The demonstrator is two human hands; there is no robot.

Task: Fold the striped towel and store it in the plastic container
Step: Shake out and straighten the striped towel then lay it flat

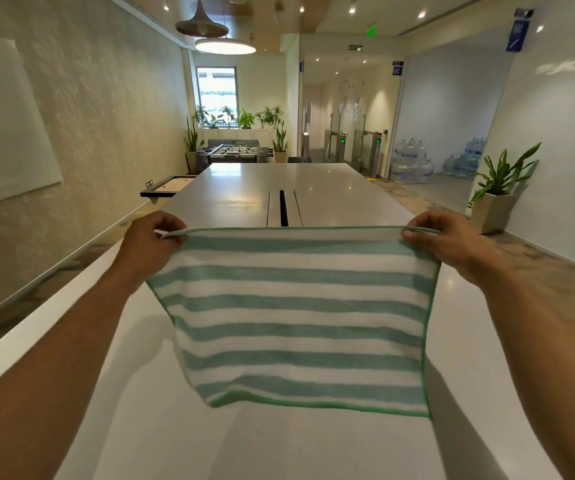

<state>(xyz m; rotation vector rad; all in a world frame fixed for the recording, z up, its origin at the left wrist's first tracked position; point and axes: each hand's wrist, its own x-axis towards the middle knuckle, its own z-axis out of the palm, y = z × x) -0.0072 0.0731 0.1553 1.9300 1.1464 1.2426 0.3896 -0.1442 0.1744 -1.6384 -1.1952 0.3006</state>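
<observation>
The striped towel (296,317), green and white with a green hem, hangs spread out flat in the air above the white table (140,427). My left hand (147,244) pinches its top left corner. My right hand (448,237) pinches its top right corner. The top edge is stretched taut between the two hands and the lower edge hangs free, just above the tabletop. No plastic container is in view.
The long white table runs away from me, with a dark cable slot (283,212) in its middle. A potted plant (497,199) stands on the floor to the right, water bottles (414,164) behind it. A wall whiteboard (2,123) is on the left.
</observation>
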